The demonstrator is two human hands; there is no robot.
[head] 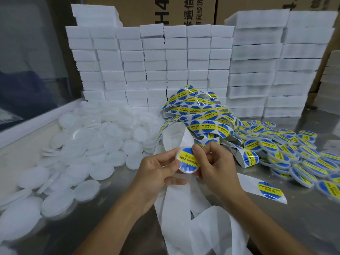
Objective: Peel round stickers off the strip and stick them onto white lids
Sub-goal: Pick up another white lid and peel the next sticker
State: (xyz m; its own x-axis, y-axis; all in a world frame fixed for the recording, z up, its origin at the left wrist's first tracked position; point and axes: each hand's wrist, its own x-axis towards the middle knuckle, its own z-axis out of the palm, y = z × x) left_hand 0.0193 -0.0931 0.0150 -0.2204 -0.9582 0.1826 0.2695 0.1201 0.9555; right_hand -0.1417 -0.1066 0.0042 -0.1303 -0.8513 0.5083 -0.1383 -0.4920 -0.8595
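Note:
My left hand (156,172) grips a white lid (185,161) by its edge, above the table's middle. A blue and yellow round sticker (186,159) lies on the lid's face. My right hand (211,162) rests its thumb on the sticker, fingers curled behind the lid. The sticker strip (200,115) lies in a tangled heap just beyond my hands, with several stickers on it. Bare white backing paper (198,218) trails from the heap under my hands toward me.
Several plain white lids (88,144) are piled on the left of the steel table (303,218). Several stickered lids (287,153) lie on the right. White foam blocks (156,61) are stacked along the back, with cardboard boxes behind. A strip end bearing one sticker (269,190) lies to the right.

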